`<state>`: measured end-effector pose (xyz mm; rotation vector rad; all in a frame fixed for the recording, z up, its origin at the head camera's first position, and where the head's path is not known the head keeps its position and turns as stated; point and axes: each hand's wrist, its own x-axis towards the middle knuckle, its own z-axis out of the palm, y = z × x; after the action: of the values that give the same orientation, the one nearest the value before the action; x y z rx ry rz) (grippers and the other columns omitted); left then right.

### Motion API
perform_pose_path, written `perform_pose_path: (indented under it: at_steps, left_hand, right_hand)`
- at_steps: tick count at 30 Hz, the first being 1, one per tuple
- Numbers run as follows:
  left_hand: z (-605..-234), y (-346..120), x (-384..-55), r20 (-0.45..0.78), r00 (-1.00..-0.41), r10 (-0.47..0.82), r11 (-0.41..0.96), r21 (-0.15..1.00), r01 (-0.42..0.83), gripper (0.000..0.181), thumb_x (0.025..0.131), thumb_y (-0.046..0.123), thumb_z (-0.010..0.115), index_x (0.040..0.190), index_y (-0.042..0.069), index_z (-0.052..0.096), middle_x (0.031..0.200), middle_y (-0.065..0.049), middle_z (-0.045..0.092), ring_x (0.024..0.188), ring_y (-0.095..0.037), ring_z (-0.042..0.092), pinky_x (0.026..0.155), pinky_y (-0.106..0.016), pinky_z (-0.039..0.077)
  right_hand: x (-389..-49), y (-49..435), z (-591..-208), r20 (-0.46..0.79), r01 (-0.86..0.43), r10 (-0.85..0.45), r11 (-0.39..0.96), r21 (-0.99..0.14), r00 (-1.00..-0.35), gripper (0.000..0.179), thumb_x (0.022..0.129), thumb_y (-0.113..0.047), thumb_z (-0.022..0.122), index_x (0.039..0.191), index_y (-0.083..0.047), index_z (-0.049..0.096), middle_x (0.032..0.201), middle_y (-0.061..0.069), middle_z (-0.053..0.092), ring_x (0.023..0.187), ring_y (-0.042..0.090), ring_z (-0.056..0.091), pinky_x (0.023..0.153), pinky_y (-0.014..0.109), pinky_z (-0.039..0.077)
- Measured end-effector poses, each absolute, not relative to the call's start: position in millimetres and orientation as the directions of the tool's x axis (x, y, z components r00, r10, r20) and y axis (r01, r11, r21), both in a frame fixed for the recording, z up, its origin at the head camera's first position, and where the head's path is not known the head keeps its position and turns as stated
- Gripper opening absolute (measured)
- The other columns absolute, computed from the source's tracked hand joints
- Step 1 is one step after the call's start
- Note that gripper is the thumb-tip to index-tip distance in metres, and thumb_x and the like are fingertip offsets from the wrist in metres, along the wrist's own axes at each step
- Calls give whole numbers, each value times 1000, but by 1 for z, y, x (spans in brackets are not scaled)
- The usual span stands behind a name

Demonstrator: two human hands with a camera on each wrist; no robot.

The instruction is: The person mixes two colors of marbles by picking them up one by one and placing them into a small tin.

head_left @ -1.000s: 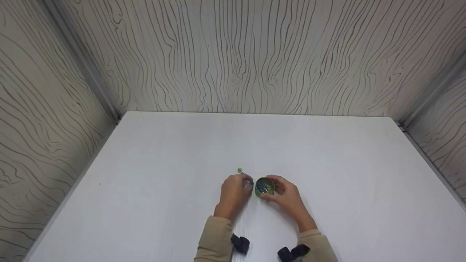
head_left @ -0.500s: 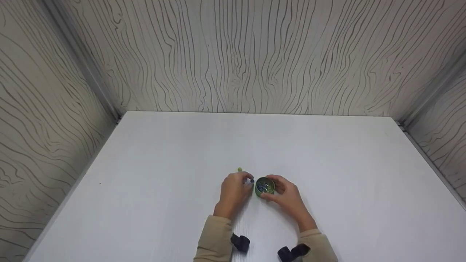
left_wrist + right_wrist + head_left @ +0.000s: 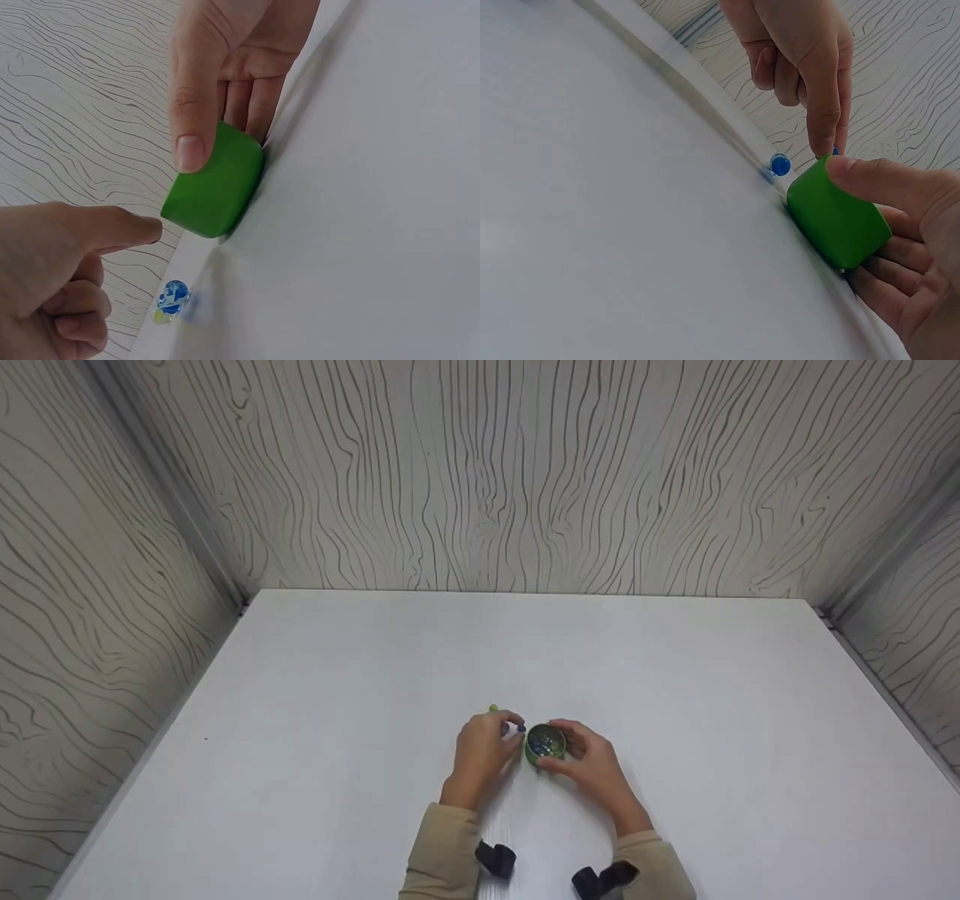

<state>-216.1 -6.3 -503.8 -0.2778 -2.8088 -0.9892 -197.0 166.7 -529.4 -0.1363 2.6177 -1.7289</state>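
Note:
My right hand (image 3: pixel 596 769) grips a small green cup (image 3: pixel 214 187), thumb on its near side and fingers round the far side. In the head view several blue and yellowish glass marbles (image 3: pixel 546 744) lie inside it. Just left of the rim, my left hand (image 3: pixel 480 750) pinches a blue marble (image 3: pixel 521 728) between thumb and fingertips; the cup and fingers mostly hide it in the right wrist view. Below the left fingers, another blue marble (image 3: pixel 172 294) lies on the table, with a yellow-green marble (image 3: pixel 160 317) close behind it.
Both hands work over a white table (image 3: pixel 337 675). Panels with a wood-grain pattern (image 3: pixel 480 472) rise behind it and at both sides. A dark camera mount (image 3: pixel 495 860) sits on the left sleeve, another (image 3: pixel 604 879) on the right.
My left hand has shifted slightly up and forward, carrying the pinched blue marble to near the cup's rim. Another blue marble now shows behind its fingers. The right hand and cup stay nearly still.

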Motion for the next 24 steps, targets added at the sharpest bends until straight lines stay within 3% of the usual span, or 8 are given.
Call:
perform_pose_path:
  at_steps: [12, 20, 24]
  left_hand:
    - [-500, -7, -214, 201, -969, 143, 756, 610, 238, 14, 82, 17, 74, 96, 15, 75, 88, -8, 75, 78, -16, 67, 68, -28, 52]
    - [-498, -3, -213, 183, -969, 163, 738, 629, 243, 16, 82, 16, 74, 98, 13, 75, 75, -4, 67, 62, -6, 43, 56, -19, 36]
    - [-498, -1, -213, 176, -970, 167, 737, 632, 241, 16, 83, 17, 74, 98, 13, 75, 75, -5, 67, 63, -6, 43, 57, -19, 36]
  right_hand:
    - [-197, 167, -530, 41, -74, -91, 400, -914, -995, 59, 74, -16, 81, 126, -1, 58, 130, 21, 61, 127, 35, 55, 104, 39, 45]
    - [-198, 167, -530, 25, -57, -83, 408, -911, -996, 59, 74, -17, 82, 126, -3, 58, 130, 20, 62, 127, 35, 55, 105, 38, 45]
    - [-197, 167, -529, 26, -55, -76, 414, -909, -997, 58, 74, -17, 82, 125, -3, 59, 130, 20, 62, 127, 35, 56, 104, 38, 45]
